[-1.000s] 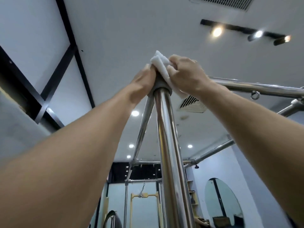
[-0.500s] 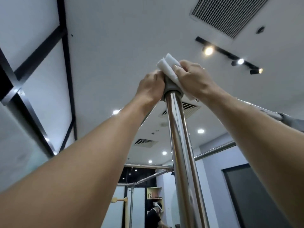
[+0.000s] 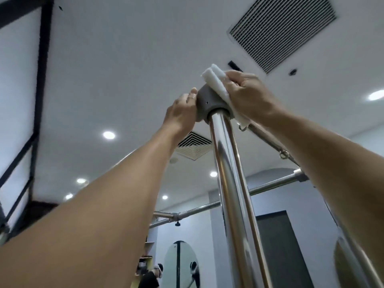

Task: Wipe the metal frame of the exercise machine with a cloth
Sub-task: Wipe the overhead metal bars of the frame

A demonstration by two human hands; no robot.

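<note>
Two bare forearms (image 3: pixel 124 194); the left hand (image 3: pixel 181 112) wears a thin ring (image 3: pixel 192 97).

head cam | tilted steeply up | close under upright pole (image 3: pixel 230 183) | ceiling (image 3: pixel 135 59) behind

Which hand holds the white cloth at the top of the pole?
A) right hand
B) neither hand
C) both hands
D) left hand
A: the right hand grips the white cloth against the grey joint, while the left hand holds the joint without cloth.
</note>
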